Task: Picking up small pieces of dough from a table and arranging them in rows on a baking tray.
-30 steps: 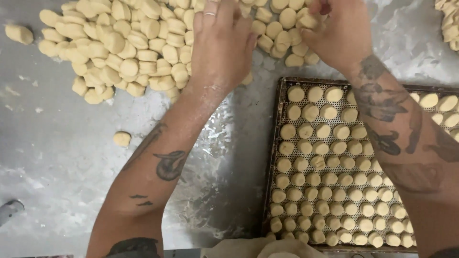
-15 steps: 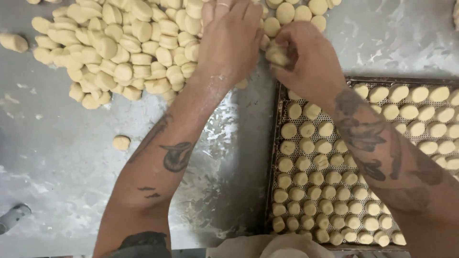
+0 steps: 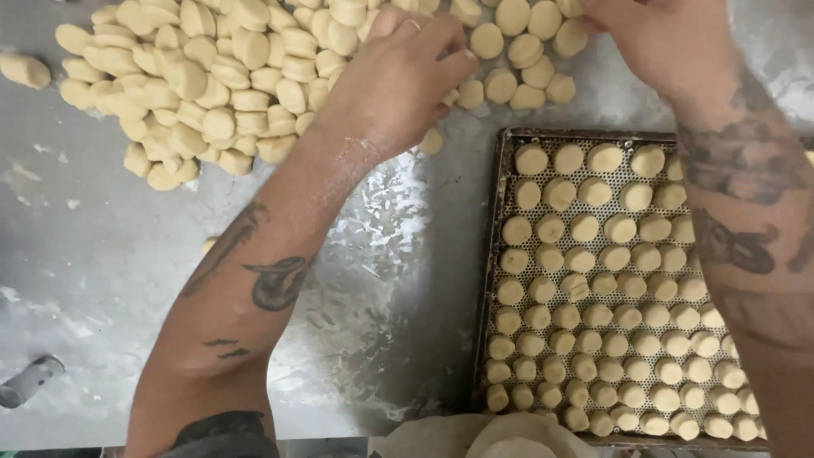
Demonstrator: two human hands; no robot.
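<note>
A big heap of pale round dough pieces (image 3: 212,76) lies across the top of the floury metal table (image 3: 102,280). My left hand (image 3: 407,76) rests on the heap's right side, fingers curled down around a few pieces. Higher and to the right, my right hand (image 3: 661,42) hovers by the heap's far end; its fingertips are cut off by the frame's top edge. Below it sits a dark perforated baking tray (image 3: 498,254) filled with rows of dough rounds (image 3: 593,280). My right forearm covers the tray's right side.
One stray dough piece (image 3: 25,69) lies at the far left, another (image 3: 208,246) peeks out beside my left forearm. A small grey metal object (image 3: 30,380) sits at the lower left. Pale cloth (image 3: 500,439) shows at the bottom edge.
My right hand has moved from the tray's top left corner up and right toward the heap's end. My left hand has stayed on the heap, sliding slightly.
</note>
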